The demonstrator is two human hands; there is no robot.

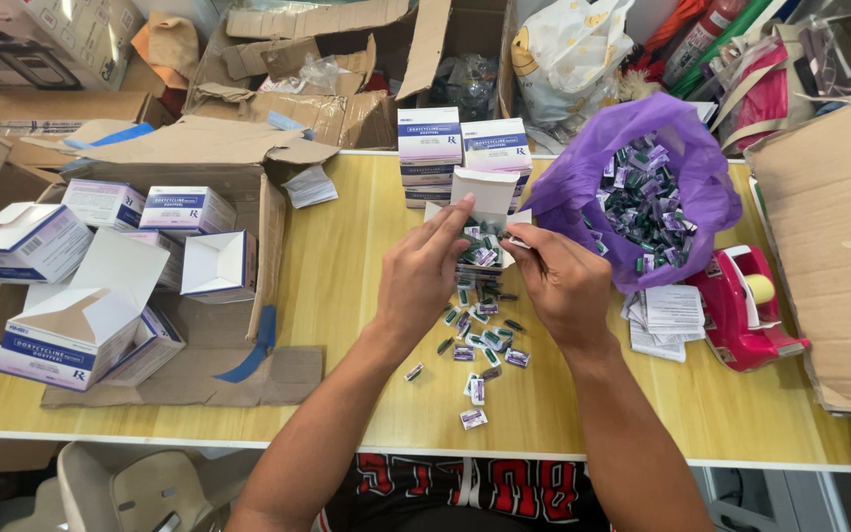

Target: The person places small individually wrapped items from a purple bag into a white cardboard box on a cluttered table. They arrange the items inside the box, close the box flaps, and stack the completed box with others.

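Across the pale wooden tabletop point(347, 296) we count roughly twenty small purple-and-green foil packets point(480, 345) scattered below our hands. Our left hand point(424, 276) and right hand point(561, 286) together pinch one small open white cardboard box point(485, 197), packets showing inside; two sealed white-and-blue boxes point(460, 148) stand behind.

Both hands, left hand point(424, 274) and right hand point(556, 281), hold an open box point(482, 202) of capsule strips point(483, 335) mid-frame; purple bag point(583, 182) upper right.
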